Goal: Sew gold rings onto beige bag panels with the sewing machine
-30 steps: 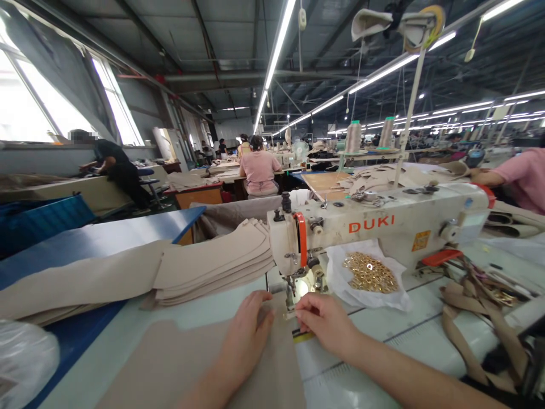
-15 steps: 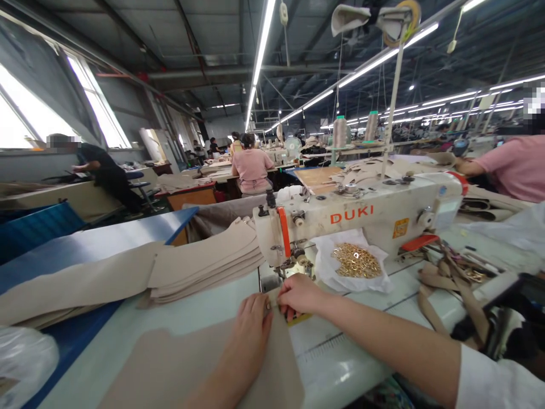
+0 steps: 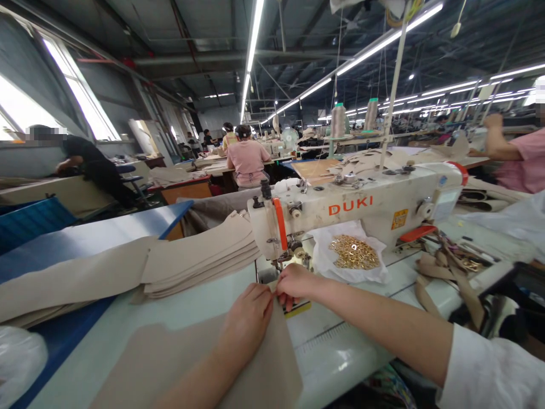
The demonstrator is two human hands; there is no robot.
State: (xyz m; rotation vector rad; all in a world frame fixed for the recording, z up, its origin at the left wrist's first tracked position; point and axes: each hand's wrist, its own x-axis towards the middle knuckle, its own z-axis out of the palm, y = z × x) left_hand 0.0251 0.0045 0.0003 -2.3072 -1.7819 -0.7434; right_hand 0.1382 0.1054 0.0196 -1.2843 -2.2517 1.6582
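Note:
A large beige fabric panel lies flat on the pale sewing table, its far right corner close to the needle area of the white sewing machine. My left hand rests on that corner with its fingers bent and pressed together on the fabric edge. Just right of it, my right hand pinches the same corner, beside the presser foot. The two hands nearly touch. Whatever small part sits between the fingertips is hidden. Behind my right hand, gold-coloured metal rings lie heaped on a white cloth.
Stacked beige panels lie left of the machine, reaching over a blue surface. Beige straps lie at the right. A clear plastic bag is at lower left. Thread cones stand behind. Co-workers sit or bend nearby.
The view has shifted slightly. Both hands have moved a little closer together at the panel's corner. The co-worker at the right has raised an arm.

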